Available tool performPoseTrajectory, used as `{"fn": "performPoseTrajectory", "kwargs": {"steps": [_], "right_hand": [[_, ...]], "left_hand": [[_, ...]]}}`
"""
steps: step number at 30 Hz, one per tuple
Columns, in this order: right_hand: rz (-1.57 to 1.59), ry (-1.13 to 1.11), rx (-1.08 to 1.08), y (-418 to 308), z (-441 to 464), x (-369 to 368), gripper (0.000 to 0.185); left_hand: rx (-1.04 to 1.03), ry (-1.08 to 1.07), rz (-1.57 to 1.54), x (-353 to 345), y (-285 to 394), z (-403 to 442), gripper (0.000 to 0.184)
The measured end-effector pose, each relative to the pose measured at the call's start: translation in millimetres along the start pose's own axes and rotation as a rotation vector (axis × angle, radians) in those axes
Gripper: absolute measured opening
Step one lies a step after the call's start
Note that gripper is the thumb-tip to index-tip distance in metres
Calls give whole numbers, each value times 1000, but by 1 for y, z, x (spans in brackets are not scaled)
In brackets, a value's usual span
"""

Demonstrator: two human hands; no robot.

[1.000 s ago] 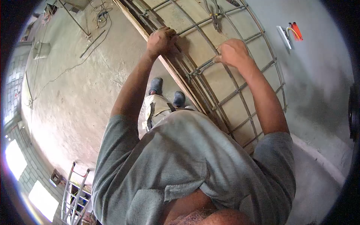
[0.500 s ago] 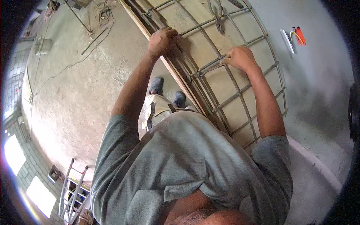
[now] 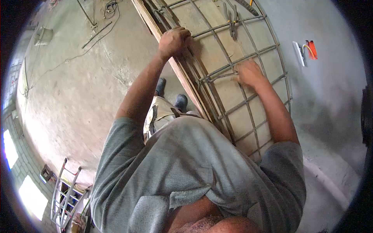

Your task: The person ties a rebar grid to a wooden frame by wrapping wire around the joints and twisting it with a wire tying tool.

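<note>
A grid of steel bars (image 3: pixel 245 101) lies over a pale board surface, edged on its left by a long wooden plank (image 3: pixel 185 79). My left hand (image 3: pixel 174 40) is closed over the bars at the plank's edge; its fingertips are partly hidden. Lower right, my right hand (image 3: pixel 250 73) is closed round the end of a thin short rod (image 3: pixel 224 75), which runs left to the bars beside the plank. Above my right hand, pliers (image 3: pixel 232 22) rest on the grid with their jaws pointing down.
At right, a grey wall (image 3: pixel 322 89) has an orange socket box (image 3: pixel 312 49) with wires and a white plate. A cable (image 3: pixel 111 7), a bucket (image 3: pixel 43 36) and a loose bar (image 3: pixel 96 35) lie on the left floor. A ladder (image 3: pixel 67 194) stands lower left.
My right hand has moved down and slightly right, with the thin rod now at a lower angle away from the crossing bar. My left hand stays on the bars. The view has shifted slightly.
</note>
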State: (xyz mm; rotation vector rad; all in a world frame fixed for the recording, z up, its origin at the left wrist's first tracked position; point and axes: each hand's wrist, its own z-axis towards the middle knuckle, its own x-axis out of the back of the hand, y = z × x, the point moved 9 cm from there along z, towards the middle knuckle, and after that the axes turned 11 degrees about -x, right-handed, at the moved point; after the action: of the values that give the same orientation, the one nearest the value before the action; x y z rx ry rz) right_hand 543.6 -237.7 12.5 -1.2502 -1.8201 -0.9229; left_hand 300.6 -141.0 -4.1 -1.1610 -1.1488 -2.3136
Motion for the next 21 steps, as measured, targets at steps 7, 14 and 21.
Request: {"fn": "performPoseTrajectory", "kwargs": {"steps": [7, 14, 21], "right_hand": [[77, -187, -58, -3, -38, -48, 41], [751, -262, -365, -64, -119, -90, 47], [1259, -269, -477, -122, -141, -97, 40]], "left_hand": [[-5, -1, 16, 4, 1, 4, 19], [16, 41, 4, 6, 2, 4, 22], [14, 65, -41, 7, 4, 4, 21]]}}
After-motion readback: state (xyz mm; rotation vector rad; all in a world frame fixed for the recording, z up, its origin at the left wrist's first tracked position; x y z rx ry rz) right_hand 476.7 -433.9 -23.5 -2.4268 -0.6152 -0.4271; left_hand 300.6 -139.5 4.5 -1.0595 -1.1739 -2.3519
